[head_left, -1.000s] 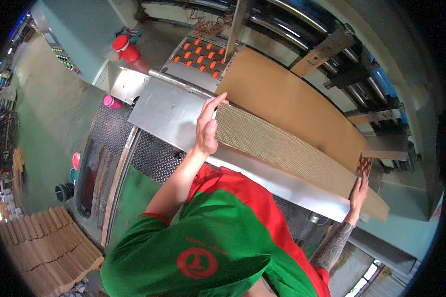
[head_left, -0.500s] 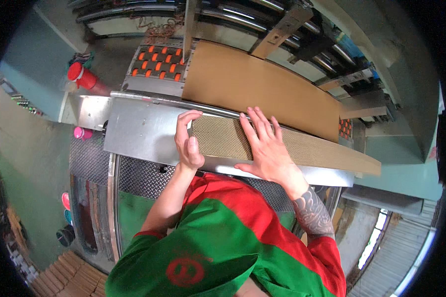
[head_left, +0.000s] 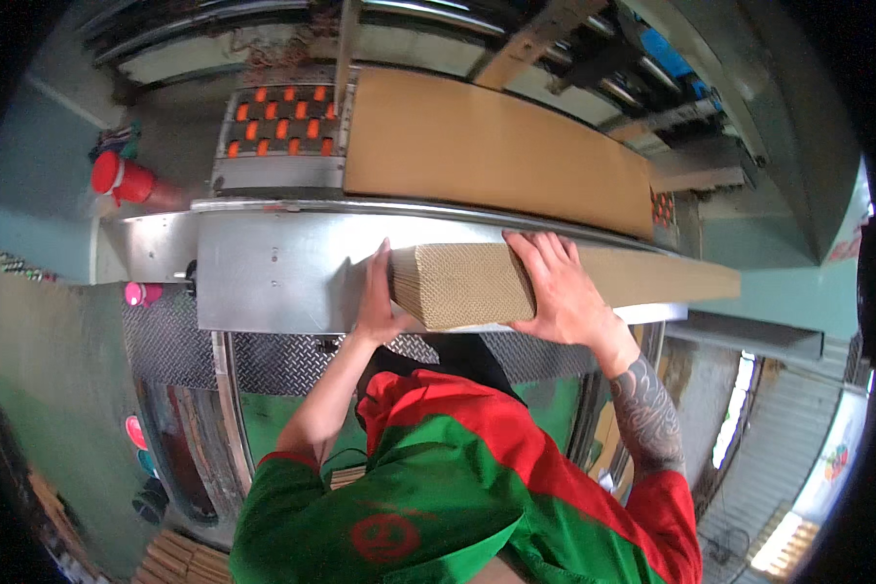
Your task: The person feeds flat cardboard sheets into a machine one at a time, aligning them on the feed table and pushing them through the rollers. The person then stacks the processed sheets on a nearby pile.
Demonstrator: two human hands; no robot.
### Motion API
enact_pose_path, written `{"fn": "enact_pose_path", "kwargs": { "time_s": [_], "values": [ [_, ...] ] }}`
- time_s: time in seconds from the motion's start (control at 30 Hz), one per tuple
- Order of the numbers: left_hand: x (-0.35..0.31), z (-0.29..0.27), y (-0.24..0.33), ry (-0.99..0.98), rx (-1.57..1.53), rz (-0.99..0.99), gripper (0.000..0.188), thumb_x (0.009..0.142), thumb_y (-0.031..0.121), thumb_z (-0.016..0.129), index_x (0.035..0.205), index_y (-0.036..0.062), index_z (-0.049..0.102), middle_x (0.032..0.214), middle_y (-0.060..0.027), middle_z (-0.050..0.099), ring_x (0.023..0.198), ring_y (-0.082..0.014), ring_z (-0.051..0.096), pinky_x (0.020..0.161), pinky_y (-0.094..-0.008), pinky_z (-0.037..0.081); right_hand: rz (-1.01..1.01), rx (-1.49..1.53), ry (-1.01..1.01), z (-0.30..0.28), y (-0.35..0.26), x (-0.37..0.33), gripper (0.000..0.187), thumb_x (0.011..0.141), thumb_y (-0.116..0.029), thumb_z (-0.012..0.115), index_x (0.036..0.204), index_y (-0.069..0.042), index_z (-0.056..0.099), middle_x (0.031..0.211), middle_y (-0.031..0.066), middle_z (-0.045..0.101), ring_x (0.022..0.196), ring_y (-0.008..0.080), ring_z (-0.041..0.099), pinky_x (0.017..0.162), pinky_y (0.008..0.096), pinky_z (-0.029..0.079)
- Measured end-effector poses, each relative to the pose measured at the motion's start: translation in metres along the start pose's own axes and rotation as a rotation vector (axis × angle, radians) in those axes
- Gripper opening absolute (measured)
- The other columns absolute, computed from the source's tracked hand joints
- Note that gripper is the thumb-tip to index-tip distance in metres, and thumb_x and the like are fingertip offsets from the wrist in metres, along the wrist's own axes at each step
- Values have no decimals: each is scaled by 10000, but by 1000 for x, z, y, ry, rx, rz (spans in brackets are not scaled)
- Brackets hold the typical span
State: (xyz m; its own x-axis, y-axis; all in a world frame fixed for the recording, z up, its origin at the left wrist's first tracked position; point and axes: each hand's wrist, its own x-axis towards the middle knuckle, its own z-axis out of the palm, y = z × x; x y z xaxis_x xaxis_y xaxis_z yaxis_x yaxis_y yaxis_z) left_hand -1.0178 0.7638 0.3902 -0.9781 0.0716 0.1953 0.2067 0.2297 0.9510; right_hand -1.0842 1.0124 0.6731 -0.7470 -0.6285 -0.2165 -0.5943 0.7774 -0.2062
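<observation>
A long stack of brown corrugated cardboard sheets (head_left: 472,287) stands on edge on the metal table (head_left: 263,263), its fluted edges facing up. At its left end, where the sheet faces slant and show as fine lines, my left hand (head_left: 375,304) is held upright with its fingers stretched out, beside or against the end; exact contact is hard to tell. My right hand (head_left: 566,297) spans the stack from above, fingers over the far side and thumb at the near side, gripping it.
Beyond the table's raised edge lies a large flat cardboard sheet (head_left: 496,151) in a machine. Orange rollers (head_left: 282,127) sit to its left, with metal bars overhead. A red container (head_left: 122,178) and a pink cup (head_left: 143,293) stand at the left. Bundled cardboard (head_left: 180,560) lies lower left.
The stack's left end has shifted slightly right, and its slanted sheet faces now show. My right hand has moved right and wrapped over the stack; my left hand has straightened its fingers.
</observation>
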Motion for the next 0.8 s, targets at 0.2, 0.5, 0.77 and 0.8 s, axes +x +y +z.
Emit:
{"fn": "enact_pose_path", "kwargs": {
  "time_s": [0.2, 0.5, 0.77, 0.8],
  "values": [
    [14, 42, -20, 403, -99, 100, 933, 702, 486, 890, 1374, -32, 503, 1269, -232, 586, 1182, -412, 586, 1050, -506, 463, 16, 13, -38, -1, 0, 4, 1139, 618, -311, 954, 1548, -20, 364, 1388, 224, 516, 1311, 416, 515, 1120, 551, 388],
    [30, 21, 62, 544, -79, 198, 425, 893, 210, 752, 1255, 19, 637, 1202, -160, 680, 1154, -307, 648, 1021, -437, 512, 16, 73, -34, -68, -5, -46, 1220, 571, -459, 974, 1553, -26, 392, 1457, 231, 494, 1356, 438, 490, 1129, 575, 380],
    [23, -23, 186, 661, -43, 179, 578, 897, 389, 637, 1359, 55, 543, 1319, -150, 596, 1242, -326, 578, 1071, -485, 465, 702, 127, 1754, -78, 238, -348, 480, 1109, -413, 482, 1362, -23, 600, 1374, 125, 628, 1220, 191, 586, 1007, 373, 459],
    [23, -24, 196, 690, -41, 168, 598, 897, 412, 623, 1372, 59, 531, 1334, -148, 585, 1253, -329, 570, 1077, -491, 459, 769, 112, 1960, -50, 284, -391, 410, 1112, -384, 483, 1219, -31, 663, 1211, 101, 693, 1082, 168, 612, 914, 343, 469]
  ]
}}
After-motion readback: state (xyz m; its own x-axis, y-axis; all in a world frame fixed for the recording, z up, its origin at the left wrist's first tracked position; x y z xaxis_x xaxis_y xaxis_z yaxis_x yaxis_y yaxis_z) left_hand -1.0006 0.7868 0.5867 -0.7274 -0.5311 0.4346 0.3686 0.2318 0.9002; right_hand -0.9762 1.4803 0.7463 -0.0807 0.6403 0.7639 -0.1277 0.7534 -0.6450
